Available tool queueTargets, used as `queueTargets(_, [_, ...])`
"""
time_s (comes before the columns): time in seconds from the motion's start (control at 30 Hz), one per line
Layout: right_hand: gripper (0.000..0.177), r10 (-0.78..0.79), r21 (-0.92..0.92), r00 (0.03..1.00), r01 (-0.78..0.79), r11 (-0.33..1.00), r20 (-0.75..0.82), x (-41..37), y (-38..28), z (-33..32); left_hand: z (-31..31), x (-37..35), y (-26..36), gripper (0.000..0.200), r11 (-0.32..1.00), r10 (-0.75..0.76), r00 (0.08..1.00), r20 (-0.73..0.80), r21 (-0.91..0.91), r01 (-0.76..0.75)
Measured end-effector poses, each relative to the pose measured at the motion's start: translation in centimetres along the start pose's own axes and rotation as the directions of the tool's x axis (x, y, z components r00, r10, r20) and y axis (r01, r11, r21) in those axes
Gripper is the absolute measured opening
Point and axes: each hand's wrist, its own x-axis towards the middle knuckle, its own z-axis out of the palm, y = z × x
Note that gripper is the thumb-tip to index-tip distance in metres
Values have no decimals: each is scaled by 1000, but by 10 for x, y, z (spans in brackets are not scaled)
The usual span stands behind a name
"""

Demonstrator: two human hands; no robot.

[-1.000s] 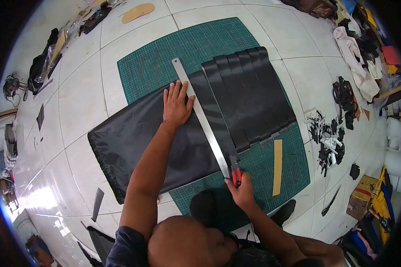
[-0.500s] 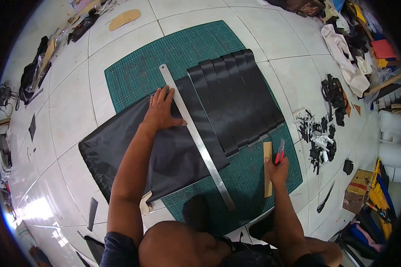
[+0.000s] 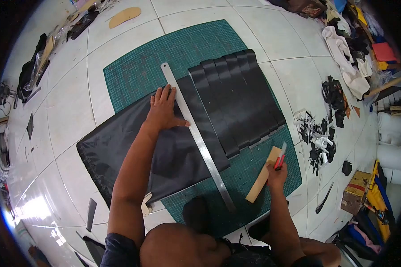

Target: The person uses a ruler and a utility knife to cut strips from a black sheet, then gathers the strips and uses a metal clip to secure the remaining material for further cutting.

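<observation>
Black fabric [image 3: 120, 142] is spread over a green cutting mat [image 3: 138, 66]. A long metal ruler [image 3: 205, 153] lies slantwise across it. My left hand [image 3: 163, 110] presses flat by the ruler's left edge, fingers apart, thumb touching the ruler. Overlapping black strips [image 3: 236, 98] lie on the mat, right of the ruler. At the lower right, my right hand [image 3: 277, 172] is closed round a red cutter [image 3: 280, 161], its blade pointing up and away. The same hand also touches a tan strip [image 3: 260, 180], which lies tilted.
Black and white scraps [image 3: 318, 138] are heaped on the tiled floor at right. Scissors [image 3: 325, 199] and a cardboard box [image 3: 357, 191] lie lower right. Cloth [image 3: 343, 60] is piled at upper right. A tan sole-shaped piece [image 3: 124, 17] rests at the top left.
The tan strip has turned from nearly upright to slanted, its lower end now further left. My right hand has shifted slightly nearer me. My left hand has barely moved.
</observation>
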Motion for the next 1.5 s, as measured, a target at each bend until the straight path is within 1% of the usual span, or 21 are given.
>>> queueTargets(0.1, [29, 52, 98, 994, -43, 994, -95, -7, -55, -12, 3, -1, 0, 140, 1000, 10, 1000, -29, 28, -9])
queueTargets(0.2, [30, 63, 209, 996, -48, 977, -64, 1, -107, -11, 3, -2, -1, 140, 999, 22, 999, -33, 41, -20])
queueTargets(0.3, [23, 13, 311, 995, -44, 949, 103, 14, -165, 21, 2, -1, 1, 140, 999, 19, 1000, -24, 40, -18])
queueTargets(0.37, [24, -129, 264, 964, 64, 962, 234, 30, -182, 56, 0, 0, 3, 139, 999, 6, 1000, -10, 47, -6])
queueTargets(0.43, [24, -194, 220, 931, 128, 967, 309, 37, -210, 98, -2, -1, 5, 139, 998, -12, 1000, 10, 62, 12])
queueTargets(0.5, [23, -208, 205, 904, 138, 969, 374, 46, -230, 143, -2, -1, 3, 139, 999, -5, 1000, 3, 44, 5])
queueTargets(0.53, [25, -242, 188, 888, 180, 965, 390, 53, -236, 165, -1, -1, 3, 140, 999, 0, 1000, -1, 34, 0])
queueTargets(0.67, [30, -319, 131, 841, 291, 948, 437, 64, -251, 239, -5, -1, 7, 140, 999, -16, 1000, 4, 38, 16])
queueTargets(0.77, [31, -235, -39, 844, 289, 957, 482, 69, -251, 270, -3, -2, 5, 139, 999, -16, 1000, -5, 42, 16])
queueTargets(0.8, [29, -300, -39, 833, 358, 933, 465, 68, -251, 275, -3, -2, 3, 138, 999, -9, 1000, -11, 43, 9])
queueTargets(0.9, [29, -242, -122, 829, 345, 931, 505, 71, -247, 278, 0, -1, 3, 135, 999, 18, 1000, -23, 33, -17])
queueTargets(1.0, [28, -275, -104, 830, 368, 924, 485, 70, -245, 281, 0, -2, 2, 133, 999, 25, 999, -38, 36, -24])
queueTargets(1.1, [28, -225, -137, 824, 340, 930, 519, 72, -247, 279, 1, -2, 1, 133, 999, 31, 998, -47, 33, -29])
queueTargets(1.2, [28, -214, -52, 855, 269, 962, 473, 75, -239, 287, 1, -3, 1, 134, 999, 26, 998, -51, 20, -25])
queueTargets(1.3, [31, -212, 19, 838, 234, 972, 502, 79, -236, 287, 1, -3, 0, 134, 1000, 25, 998, -63, 11, -24])
queueTargets(1.4, [32, -183, -42, 827, 242, 969, 531, 77, -241, 283, 2, -3, 1, 134, 1000, 24, 998, -59, 12, -23])
queueTargets(1.5, [32, -195, -102, 837, 284, 953, 512, 77, -244, 284, 2, -3, 1, 134, 1000, 18, 998, -65, 2, -18])
